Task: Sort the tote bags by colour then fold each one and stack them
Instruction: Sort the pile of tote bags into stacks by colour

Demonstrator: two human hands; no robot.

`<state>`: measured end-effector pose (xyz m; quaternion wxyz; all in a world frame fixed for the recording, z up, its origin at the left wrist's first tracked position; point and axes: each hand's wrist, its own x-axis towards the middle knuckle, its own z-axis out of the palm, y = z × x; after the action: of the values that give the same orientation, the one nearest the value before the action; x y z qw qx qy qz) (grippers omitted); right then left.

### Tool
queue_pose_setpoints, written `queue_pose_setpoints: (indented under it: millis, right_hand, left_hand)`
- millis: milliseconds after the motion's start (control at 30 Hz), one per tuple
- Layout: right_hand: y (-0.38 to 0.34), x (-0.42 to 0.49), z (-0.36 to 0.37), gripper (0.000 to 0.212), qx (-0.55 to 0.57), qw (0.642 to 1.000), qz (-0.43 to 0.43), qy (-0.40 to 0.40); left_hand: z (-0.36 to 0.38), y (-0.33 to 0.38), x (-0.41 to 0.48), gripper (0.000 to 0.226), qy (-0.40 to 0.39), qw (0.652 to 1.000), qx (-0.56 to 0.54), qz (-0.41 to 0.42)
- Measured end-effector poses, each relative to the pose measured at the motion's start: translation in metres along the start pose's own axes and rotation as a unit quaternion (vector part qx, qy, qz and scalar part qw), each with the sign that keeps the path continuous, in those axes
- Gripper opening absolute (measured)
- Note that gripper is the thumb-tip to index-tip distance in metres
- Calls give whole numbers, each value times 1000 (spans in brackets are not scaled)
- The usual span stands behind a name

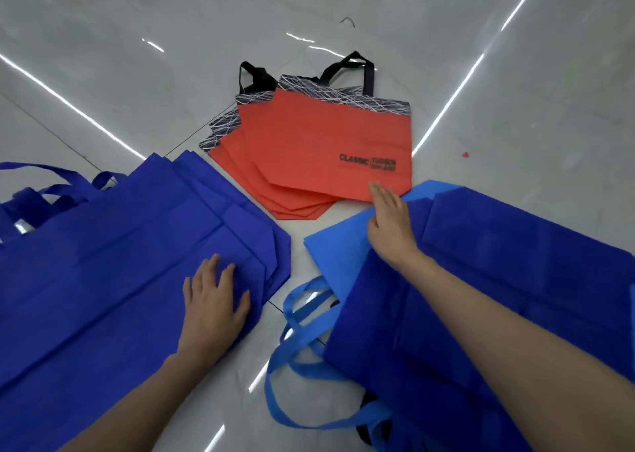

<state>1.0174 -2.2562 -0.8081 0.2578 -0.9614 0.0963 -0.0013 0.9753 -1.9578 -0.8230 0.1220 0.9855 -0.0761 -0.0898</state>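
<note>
royal-blue bags (103, 262) | light-blue bag (336, 255) | orange bags (309, 149) (black-white line band) | grey floor (515, 73)

This is an indoor room with a polished pale tiled floor (343, 1). Thin grout lines (187, 141) cross it, and long bright streaks of reflected light (68, 104) lie on its gloss. Batches of identical orange-red tote bags (309, 149) and dark blue tote bags (103, 252) lie straight on it. Whether it is a shop, workroom or home cannot be told.
</note>
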Motion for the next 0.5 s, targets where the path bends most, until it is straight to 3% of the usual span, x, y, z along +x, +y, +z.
queue_pose_setpoints:
  millis: [100,233,367,500]
  right_hand:
    - [36,-52,-13,59,10,997,52,62]
    - [94,-120,-38,50,-27,973,190,129]
    - [123,-177,-45,58,-67,947,313,15]
    - [110,-203,-27,63,-99,949,295,-47]
  left_hand:
    - [0,45,7,32,69,993,-36,88]
    - [4,134,13,26,49,978,-166,115]
    - [24,190,6,38,3,970,-233,73]
    - [46,207,0,49,-80,965,-250,25]
